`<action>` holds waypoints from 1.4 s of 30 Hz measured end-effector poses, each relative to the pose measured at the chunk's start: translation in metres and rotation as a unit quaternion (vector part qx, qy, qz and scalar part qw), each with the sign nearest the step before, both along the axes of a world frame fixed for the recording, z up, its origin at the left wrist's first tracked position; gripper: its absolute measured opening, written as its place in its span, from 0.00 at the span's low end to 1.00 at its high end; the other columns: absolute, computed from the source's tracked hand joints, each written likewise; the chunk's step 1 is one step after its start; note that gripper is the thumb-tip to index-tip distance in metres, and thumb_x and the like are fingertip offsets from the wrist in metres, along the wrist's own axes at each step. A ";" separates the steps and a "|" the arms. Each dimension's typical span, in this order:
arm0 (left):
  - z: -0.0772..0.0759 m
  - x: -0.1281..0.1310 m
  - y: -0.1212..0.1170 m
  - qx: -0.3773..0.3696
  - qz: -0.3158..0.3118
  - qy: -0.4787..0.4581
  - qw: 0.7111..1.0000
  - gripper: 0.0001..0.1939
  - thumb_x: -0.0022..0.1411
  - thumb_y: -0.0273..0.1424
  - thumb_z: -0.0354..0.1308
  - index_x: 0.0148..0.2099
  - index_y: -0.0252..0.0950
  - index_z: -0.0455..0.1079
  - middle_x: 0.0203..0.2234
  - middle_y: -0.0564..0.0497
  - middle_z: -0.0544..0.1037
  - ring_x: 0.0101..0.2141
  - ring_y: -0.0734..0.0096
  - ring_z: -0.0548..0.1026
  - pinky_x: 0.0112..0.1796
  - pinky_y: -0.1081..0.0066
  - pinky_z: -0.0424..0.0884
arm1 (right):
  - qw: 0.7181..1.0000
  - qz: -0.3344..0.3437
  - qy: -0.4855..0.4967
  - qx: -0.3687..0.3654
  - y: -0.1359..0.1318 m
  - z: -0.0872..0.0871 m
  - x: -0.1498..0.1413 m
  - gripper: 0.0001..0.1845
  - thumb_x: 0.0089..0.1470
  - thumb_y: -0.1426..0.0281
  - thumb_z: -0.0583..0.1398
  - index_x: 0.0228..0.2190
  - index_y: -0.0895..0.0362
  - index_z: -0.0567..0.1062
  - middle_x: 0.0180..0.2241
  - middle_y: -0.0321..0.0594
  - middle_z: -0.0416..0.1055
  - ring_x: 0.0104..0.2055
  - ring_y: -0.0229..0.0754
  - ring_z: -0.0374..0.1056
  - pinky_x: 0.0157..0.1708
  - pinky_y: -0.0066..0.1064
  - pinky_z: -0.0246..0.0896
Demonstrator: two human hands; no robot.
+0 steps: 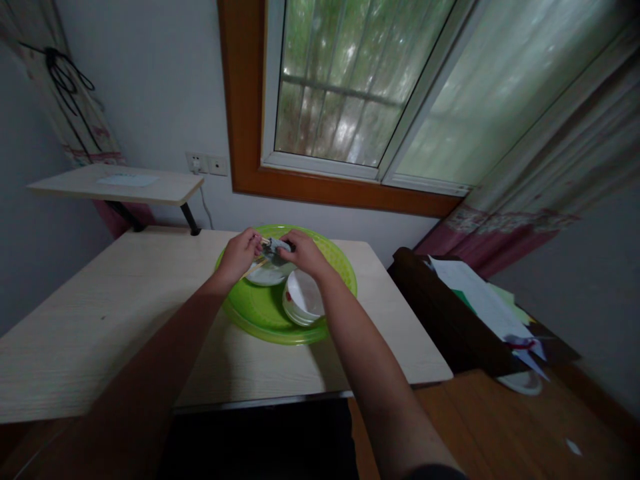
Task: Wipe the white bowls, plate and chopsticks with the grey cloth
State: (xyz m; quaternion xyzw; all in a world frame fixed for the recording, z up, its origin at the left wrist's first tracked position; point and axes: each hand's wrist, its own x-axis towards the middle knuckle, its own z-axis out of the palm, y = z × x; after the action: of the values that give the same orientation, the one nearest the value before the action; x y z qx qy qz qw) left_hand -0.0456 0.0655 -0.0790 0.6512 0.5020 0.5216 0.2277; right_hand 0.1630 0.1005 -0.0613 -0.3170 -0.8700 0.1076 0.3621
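Observation:
Thin wooden sticks that look like chopsticks (253,268) are gripped in my left hand (240,255), its fingers closed round them. My right hand (306,252) pinches a grey patterned cloth (277,251), which lies against the sticks' ends between the two hands. Both hands are above a round green plastic tray (260,319). Below the cloth, a white plate (267,275) is partly covered by the hands. A stack of white bowls (303,300) with a red mark stands in the tray, near my right wrist.
The tray rests on a pale wooden table (150,293). At the back left, a small raised shelf (120,183) carries a sheet of paper (127,180). Right of the table is a dark brown piece of furniture (440,313) with papers (480,300) on it. A window is behind.

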 end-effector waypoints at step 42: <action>0.010 0.000 -0.003 -0.023 0.036 -0.198 0.979 0.06 0.68 0.35 0.51 0.40 0.37 0.61 0.25 0.55 0.73 0.21 0.75 0.76 0.25 0.73 0.75 | 0.995 0.042 0.038 -0.084 -0.010 0.004 -0.002 0.11 0.61 0.61 0.60 0.38 0.54 0.79 0.40 0.39 0.78 0.41 0.39 0.72 0.42 0.30 0.65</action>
State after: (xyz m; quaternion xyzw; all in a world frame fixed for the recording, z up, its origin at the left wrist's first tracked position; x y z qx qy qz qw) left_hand -0.0452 0.0627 -0.0687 0.5113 0.4819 0.6364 0.3185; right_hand 0.1613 0.0907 -0.0570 -0.3047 -0.8561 0.2077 0.3622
